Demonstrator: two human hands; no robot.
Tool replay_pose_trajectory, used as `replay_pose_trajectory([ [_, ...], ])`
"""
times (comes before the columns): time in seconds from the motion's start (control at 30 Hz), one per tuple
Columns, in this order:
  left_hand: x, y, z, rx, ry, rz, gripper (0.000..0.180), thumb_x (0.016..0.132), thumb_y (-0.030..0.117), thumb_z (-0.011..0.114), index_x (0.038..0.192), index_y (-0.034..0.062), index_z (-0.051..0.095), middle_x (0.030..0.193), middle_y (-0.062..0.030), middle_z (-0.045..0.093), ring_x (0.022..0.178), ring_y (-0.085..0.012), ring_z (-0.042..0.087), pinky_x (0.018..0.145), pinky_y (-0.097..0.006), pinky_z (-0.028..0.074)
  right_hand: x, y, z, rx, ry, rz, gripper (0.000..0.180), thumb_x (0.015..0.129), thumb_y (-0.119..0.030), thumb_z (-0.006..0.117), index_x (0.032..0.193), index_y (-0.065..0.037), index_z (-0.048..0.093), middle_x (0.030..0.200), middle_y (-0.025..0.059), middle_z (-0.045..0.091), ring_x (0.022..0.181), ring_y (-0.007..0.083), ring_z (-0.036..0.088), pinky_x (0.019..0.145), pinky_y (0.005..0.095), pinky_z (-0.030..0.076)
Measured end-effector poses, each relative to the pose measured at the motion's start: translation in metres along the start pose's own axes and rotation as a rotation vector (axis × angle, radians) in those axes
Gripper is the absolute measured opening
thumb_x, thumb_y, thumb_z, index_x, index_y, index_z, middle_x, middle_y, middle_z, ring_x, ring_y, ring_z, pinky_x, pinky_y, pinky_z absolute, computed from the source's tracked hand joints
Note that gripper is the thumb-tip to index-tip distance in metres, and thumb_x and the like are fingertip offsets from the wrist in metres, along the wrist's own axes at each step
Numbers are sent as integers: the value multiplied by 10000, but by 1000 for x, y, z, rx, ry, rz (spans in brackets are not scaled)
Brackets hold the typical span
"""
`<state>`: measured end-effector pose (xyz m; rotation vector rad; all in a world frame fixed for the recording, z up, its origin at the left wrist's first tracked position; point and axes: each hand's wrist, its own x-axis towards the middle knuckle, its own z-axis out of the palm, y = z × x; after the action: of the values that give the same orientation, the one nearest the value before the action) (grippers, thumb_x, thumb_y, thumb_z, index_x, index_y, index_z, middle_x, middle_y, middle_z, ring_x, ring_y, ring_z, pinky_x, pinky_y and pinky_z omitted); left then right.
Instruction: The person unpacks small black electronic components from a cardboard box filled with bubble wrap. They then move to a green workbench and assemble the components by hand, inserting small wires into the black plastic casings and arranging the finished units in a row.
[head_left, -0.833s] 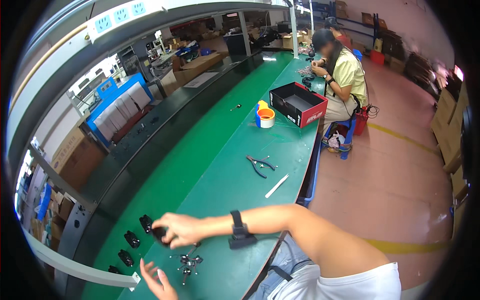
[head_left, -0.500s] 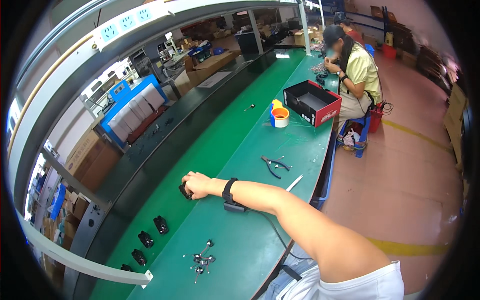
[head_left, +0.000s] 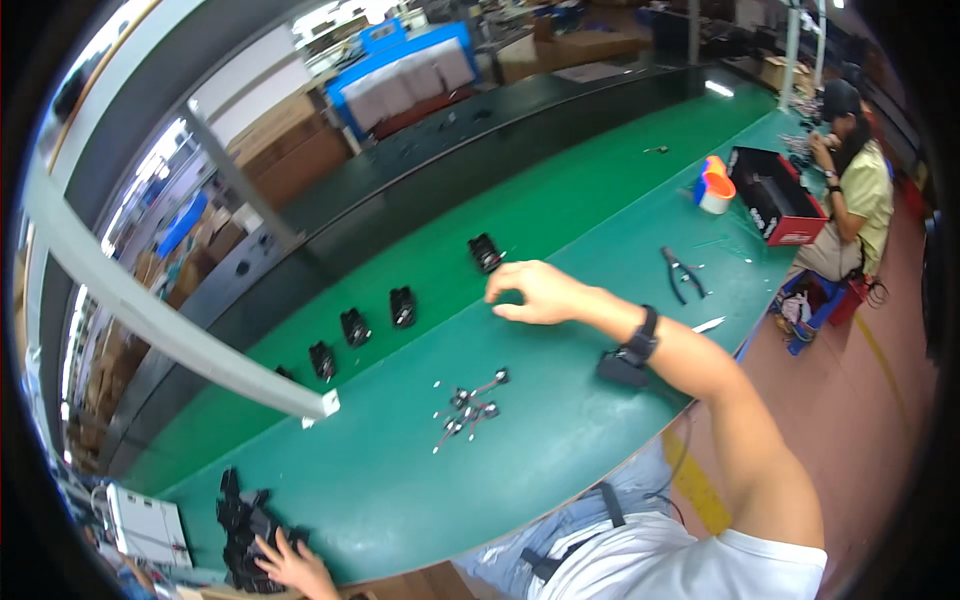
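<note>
My right hand (head_left: pixel 535 293) hovers over the green bench, thumb and fingers curved apart with nothing between them. Just beyond its fingertips a small black plastic part (head_left: pixel 485 253) sits on the brighter green strip. More of the same black parts, such as this one (head_left: pixel 402 306) and its neighbour (head_left: pixel 354 327), stand in a row toward the left. At the lower left my left hand (head_left: pixel 297 570) has its fingers spread at the edge of a heap of black plastic parts (head_left: pixel 245 525). Small wired components (head_left: pixel 468 408) lie bunched on the bench between my hands.
Dark-handled pliers (head_left: pixel 683 276), a white pen-like tool (head_left: pixel 709 325), a tape roll (head_left: pixel 715 196) and a black-red box (head_left: pixel 775 200) lie to the right. A co-worker (head_left: pixel 855 190) sits beyond. A grey frame bar (head_left: pixel 200 340) crosses the left side; a white box (head_left: pixel 148 525) stands near it.
My right hand has let go of the black part and drawn back from it. The view has swung left, bringing my left hand and the black heap into sight.
</note>
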<state>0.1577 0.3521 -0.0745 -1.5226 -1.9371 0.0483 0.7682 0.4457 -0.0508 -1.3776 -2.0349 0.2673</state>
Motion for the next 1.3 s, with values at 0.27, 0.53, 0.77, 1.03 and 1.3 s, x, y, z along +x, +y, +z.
replay_pose_trajectory([
  [0.27,18,50,-21,-560,122,231,271,780,140,713,1010,27,626,1479,-206,406,1342,-502,323,1060,-561,326,-38,-77,28,59,-206,90,280,801,-181,715,1063,-86,696,1093,127,658,927,311,672,820,433,551],
  [0.53,23,142,-119,-1298,-444,441,297,844,88,615,1123,-4,577,747,-126,661,600,-261,644,601,-362,518,-30,-73,44,305,-116,206,180,780,-75,748,959,-58,728,941,82,699,770,162,667,726,288,556],
  [0.77,56,224,-147,-2239,-1174,194,337,916,61,525,1247,73,462,1142,-143,601,707,-203,645,597,-307,525,-39,-101,36,1102,-7,286,123,837,-12,741,946,16,692,1017,91,678,872,122,637,805,264,543],
  [1.03,43,280,-161,-2533,-1138,530,898,769,-61,643,1544,79,211,1481,-132,340,1219,-226,509,1009,-379,483,-51,-110,34,917,168,211,112,873,0,695,982,15,716,1064,83,637,947,145,640,840,280,563],
  [1.3,28,284,-153,-2317,-848,681,968,781,-74,716,1554,74,154,1521,-135,297,1241,-231,529,984,-369,503,-52,-121,28,387,268,-44,139,800,0,750,935,-31,744,908,83,668,837,148,666,689,263,567],
])
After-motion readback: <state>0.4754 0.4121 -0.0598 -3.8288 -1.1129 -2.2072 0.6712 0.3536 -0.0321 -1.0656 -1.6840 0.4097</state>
